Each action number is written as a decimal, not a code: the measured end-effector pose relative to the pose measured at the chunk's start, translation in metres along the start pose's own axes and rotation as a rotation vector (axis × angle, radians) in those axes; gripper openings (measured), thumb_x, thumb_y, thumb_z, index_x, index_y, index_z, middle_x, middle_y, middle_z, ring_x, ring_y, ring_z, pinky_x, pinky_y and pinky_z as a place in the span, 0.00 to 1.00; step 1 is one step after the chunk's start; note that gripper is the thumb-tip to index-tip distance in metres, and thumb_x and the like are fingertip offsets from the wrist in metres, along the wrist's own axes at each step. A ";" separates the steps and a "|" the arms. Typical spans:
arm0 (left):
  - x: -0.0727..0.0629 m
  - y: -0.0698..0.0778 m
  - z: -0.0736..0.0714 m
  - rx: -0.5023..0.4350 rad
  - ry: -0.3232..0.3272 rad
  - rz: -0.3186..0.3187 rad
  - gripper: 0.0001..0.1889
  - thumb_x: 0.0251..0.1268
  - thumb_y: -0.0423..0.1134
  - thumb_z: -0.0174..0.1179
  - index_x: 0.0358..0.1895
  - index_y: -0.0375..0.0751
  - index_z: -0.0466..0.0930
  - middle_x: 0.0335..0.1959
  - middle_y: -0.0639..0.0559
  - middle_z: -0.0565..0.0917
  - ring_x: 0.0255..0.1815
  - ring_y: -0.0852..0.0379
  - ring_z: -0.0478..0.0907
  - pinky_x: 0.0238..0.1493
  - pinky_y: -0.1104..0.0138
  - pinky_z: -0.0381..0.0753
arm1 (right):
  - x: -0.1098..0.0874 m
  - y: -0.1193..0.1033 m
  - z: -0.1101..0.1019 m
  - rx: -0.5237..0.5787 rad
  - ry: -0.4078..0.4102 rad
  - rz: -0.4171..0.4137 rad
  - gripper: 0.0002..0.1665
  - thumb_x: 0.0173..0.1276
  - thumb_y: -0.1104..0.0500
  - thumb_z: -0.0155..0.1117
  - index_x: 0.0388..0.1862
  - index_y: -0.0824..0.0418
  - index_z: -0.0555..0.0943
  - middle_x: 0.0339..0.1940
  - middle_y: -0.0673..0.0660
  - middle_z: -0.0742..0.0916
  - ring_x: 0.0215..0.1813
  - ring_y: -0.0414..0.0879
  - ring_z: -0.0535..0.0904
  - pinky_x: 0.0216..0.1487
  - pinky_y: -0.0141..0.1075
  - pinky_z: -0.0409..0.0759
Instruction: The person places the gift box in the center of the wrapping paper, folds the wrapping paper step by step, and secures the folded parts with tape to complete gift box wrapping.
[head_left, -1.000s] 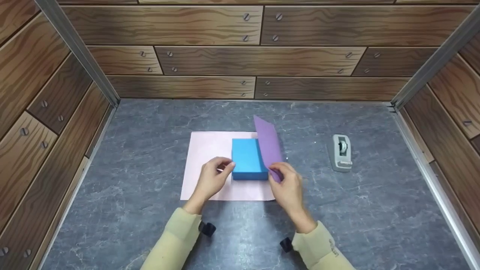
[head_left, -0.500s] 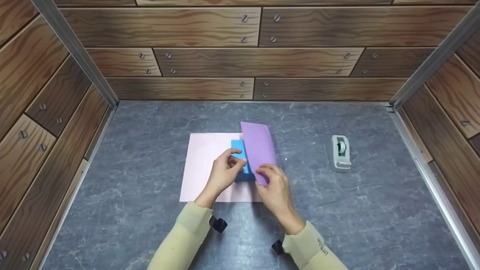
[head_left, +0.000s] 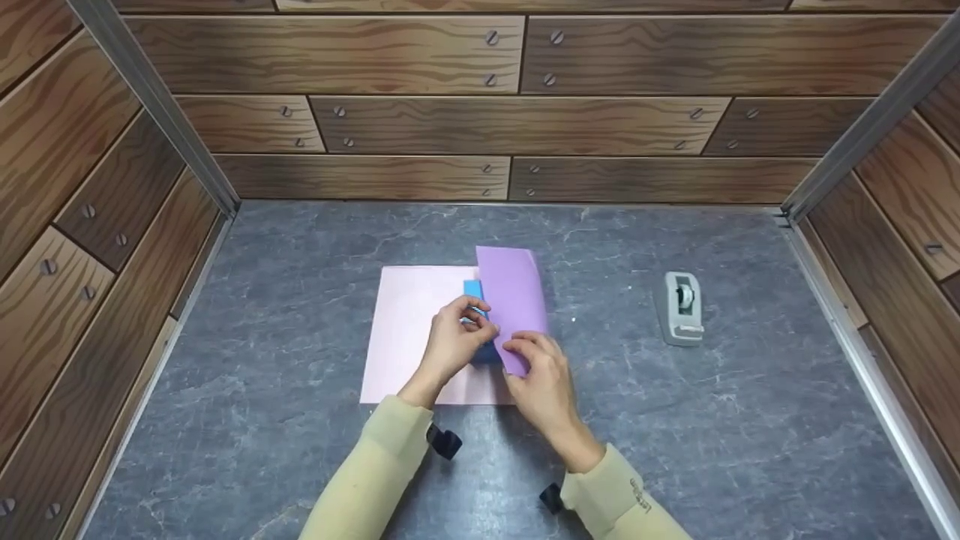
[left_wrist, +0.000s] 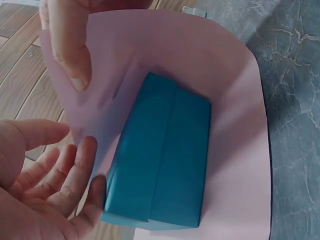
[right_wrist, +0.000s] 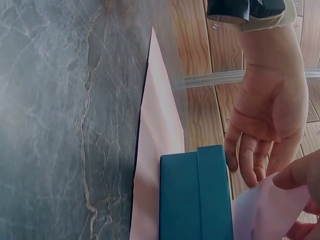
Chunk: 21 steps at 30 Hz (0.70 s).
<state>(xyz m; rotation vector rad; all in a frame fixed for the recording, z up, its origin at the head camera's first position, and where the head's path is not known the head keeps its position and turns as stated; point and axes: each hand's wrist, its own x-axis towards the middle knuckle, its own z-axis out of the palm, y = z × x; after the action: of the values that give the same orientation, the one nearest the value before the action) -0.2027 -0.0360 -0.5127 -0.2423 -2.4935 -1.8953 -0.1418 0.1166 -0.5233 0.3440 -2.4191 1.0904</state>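
Observation:
A blue box (left_wrist: 165, 160) sits on a sheet of paper (head_left: 409, 330), pale pink on its upper face. The sheet's right part is lifted and curved over the box, showing its purple back (head_left: 512, 289). My right hand (head_left: 544, 379) pinches the near corner of this lifted flap between thumb and fingers. My left hand (head_left: 452, 341) is over the box's left side, fingers loosely bent, fingertips close to the flap's edge and holding nothing. In the head view, the flap and my left hand hide most of the box.
A grey tape dispenser (head_left: 682, 309) with a roll in it stands to the right on the grey marbled tabletop (head_left: 780, 420). Wood-patterned panels (head_left: 420, 120) wall in the back and both sides. Black wrist cameras (head_left: 445, 442) hang at the sleeves.
My right hand has drawn the purple flap leftward over the box, covering most of its top. My left hand has shifted rightward and up from the box's left edge to over it.

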 end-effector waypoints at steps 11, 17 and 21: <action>0.006 -0.006 -0.002 0.069 0.082 0.048 0.13 0.49 0.21 0.66 0.39 0.35 0.81 0.29 0.50 0.80 0.28 0.57 0.82 0.32 0.67 0.82 | 0.001 0.004 -0.013 0.038 -0.137 -0.060 0.25 0.54 0.48 0.78 0.46 0.61 0.85 0.56 0.59 0.80 0.59 0.56 0.74 0.59 0.55 0.69; 0.005 -0.008 -0.004 0.129 0.116 0.071 0.12 0.48 0.21 0.66 0.37 0.34 0.81 0.28 0.50 0.80 0.27 0.58 0.81 0.30 0.67 0.82 | 0.018 0.026 -0.018 0.080 -0.090 0.016 0.15 0.62 0.59 0.73 0.45 0.65 0.85 0.54 0.64 0.81 0.58 0.61 0.76 0.60 0.54 0.71; 0.004 -0.009 -0.004 0.150 0.125 0.087 0.12 0.48 0.20 0.65 0.36 0.34 0.81 0.29 0.49 0.79 0.27 0.58 0.80 0.29 0.67 0.82 | 0.031 0.043 -0.017 0.054 -0.107 0.109 0.14 0.65 0.63 0.69 0.49 0.66 0.85 0.56 0.66 0.80 0.59 0.61 0.76 0.61 0.53 0.70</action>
<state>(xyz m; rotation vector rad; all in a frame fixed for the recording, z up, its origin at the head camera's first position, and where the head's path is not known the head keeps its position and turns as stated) -0.2081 -0.0416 -0.5201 -0.2198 -2.4833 -1.6293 -0.1803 0.1561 -0.5256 0.2985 -2.5320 1.2155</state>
